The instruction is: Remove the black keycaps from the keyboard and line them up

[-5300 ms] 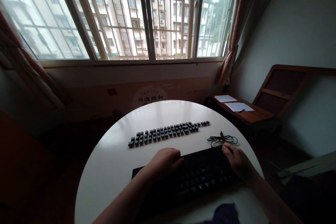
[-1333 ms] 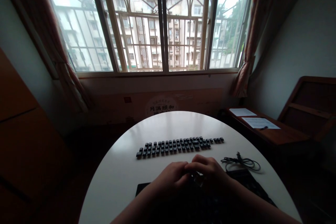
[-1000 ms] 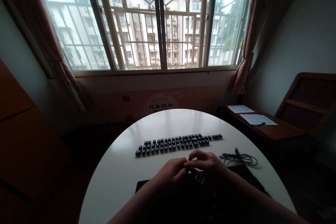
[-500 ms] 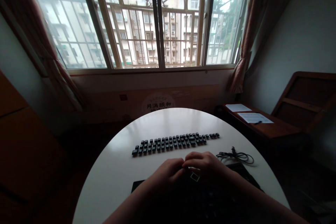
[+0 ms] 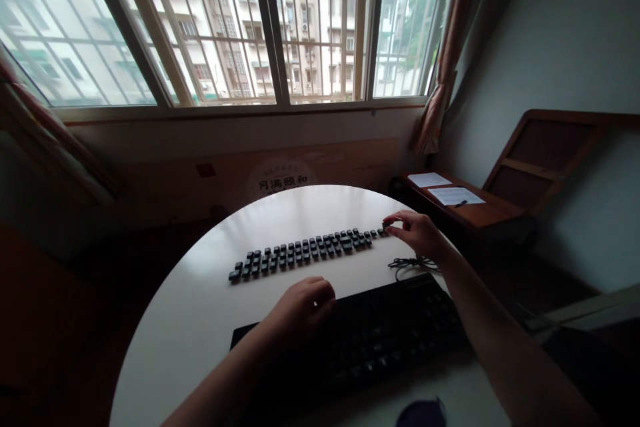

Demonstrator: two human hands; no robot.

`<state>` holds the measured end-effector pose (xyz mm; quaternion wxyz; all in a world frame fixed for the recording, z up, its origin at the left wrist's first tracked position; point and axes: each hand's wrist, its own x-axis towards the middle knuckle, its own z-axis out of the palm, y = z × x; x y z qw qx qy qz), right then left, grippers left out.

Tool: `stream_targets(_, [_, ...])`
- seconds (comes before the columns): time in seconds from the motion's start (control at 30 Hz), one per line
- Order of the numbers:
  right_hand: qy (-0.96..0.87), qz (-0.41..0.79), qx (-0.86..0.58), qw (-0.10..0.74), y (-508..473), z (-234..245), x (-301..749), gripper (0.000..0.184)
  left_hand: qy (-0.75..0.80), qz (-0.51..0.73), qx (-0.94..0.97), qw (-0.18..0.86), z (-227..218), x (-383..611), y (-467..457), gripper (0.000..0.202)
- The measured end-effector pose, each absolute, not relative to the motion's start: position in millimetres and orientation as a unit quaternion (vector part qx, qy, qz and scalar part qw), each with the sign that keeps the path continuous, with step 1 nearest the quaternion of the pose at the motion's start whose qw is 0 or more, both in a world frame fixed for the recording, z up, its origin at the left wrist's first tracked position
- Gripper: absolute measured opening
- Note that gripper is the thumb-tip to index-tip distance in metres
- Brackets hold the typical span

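Observation:
A dark computer keyboard [image 5: 395,320] lies on the round white table in front of me. Its details are lost in shadow. My left hand [image 5: 305,307] rests over its back left part with curled fingers; what they hold, if anything, is hidden. Beyond the keyboard, loose black keycaps [image 5: 300,255] stand in slanting rows. At the right end of these rows my right hand [image 5: 414,232] pinches a black keycap [image 5: 385,225] between thumb and fingers, just above the tabletop.
A coiled black cable [image 5: 407,263] lies behind the keyboard, partly under my right forearm. A dark rounded object [image 5: 423,413] shows at the bottom edge. To the right, a wooden bench [image 5: 473,215] bears paper sheets [image 5: 456,196] and a pen [image 5: 460,204]. The white table [image 5: 175,320] has a curved edge.
My hands were together over the keyboard. My right hand has moved forward and right to the end of the keycap rows; my left has stayed over the keyboard. The view has tilted down and turned right.

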<state>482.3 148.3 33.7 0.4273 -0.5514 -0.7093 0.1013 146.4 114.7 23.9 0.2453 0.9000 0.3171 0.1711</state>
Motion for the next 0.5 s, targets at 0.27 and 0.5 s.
stream_targets(0.27, [-0.693, 0.22, -0.642, 0.243, 170.1, -2.8, 497.4, 0.02, 0.315, 0.162, 0.904, 0.24, 26.0, 148.8, 115.0, 0.014])
stream_targets(0.5, [-0.686, 0.217, -0.663, 0.208, 172.1, -7.7, 496.2, 0.027, 0.302, 0.158, 0.913, 0.225, 25.6, 148.7, 114.8, 0.014])
